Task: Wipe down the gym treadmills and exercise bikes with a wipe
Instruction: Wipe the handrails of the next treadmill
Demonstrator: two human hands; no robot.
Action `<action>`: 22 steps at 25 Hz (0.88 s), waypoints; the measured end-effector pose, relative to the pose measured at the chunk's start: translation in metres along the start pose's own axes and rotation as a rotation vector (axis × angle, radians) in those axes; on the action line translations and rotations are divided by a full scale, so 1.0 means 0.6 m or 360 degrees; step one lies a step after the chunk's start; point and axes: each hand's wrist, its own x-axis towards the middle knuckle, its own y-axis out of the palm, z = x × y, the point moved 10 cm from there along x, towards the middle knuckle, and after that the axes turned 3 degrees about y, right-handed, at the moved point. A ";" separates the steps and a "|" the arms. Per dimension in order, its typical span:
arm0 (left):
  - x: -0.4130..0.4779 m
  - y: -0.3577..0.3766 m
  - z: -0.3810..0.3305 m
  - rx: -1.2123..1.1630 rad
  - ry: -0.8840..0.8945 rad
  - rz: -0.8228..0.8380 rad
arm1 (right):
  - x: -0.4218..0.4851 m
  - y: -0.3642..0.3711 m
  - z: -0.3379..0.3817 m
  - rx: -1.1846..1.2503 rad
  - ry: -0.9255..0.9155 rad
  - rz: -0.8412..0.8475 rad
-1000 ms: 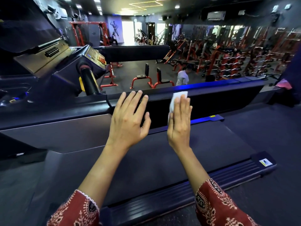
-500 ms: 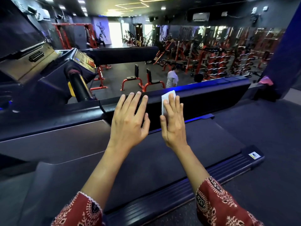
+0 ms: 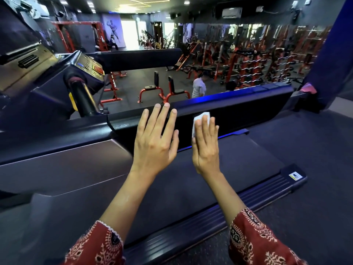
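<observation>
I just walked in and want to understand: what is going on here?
A person is wiping a treadmill. The right hand presses a white wipe flat against the machine's dark front cover, fingers straight. The left hand rests flat on the same cover beside it, holding nothing.
</observation>
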 end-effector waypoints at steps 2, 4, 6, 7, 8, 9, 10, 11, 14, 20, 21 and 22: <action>0.005 0.011 -0.016 0.0007 0.0020 -0.0009 | 0.011 -0.010 -0.023 -0.0041 -0.0031 -0.0067; 0.012 0.022 -0.030 0.0014 0.0010 -0.0021 | 0.040 -0.027 -0.071 0.0121 0.0367 -0.0164; 0.018 0.037 -0.052 0.0023 -0.0010 -0.0015 | 0.051 -0.032 -0.069 0.0124 0.0194 -0.0115; 0.023 0.045 -0.064 0.0044 -0.0016 -0.0018 | 0.045 -0.029 -0.057 0.0062 -0.0061 -0.0071; 0.027 0.052 -0.075 0.0074 -0.0027 -0.0024 | 0.038 -0.028 -0.065 0.0035 -0.0183 -0.0030; 0.029 0.061 -0.087 0.0106 -0.0041 -0.0028 | 0.037 -0.035 -0.089 0.0071 -0.0112 -0.0035; 0.028 0.070 -0.100 0.0134 -0.0046 -0.0028 | 0.034 -0.041 -0.119 0.0134 0.0054 -0.0050; 0.028 0.078 -0.112 0.0158 -0.0041 -0.0021 | 0.028 -0.041 -0.139 0.0159 0.0126 -0.0029; 0.035 0.108 -0.148 0.0185 -0.0037 0.0021 | 0.015 -0.048 -0.161 0.0093 -0.0115 0.0011; 0.057 0.142 -0.190 0.0234 -0.0081 0.0007 | 0.061 -0.073 -0.196 0.0072 -0.0359 -0.0027; 0.062 0.150 -0.200 0.0239 -0.0093 0.0003 | 0.070 -0.082 -0.212 0.0062 -0.0357 -0.0045; 0.068 0.156 -0.209 0.0240 -0.0105 0.0003 | 0.080 -0.090 -0.237 0.0088 -0.0244 -0.0059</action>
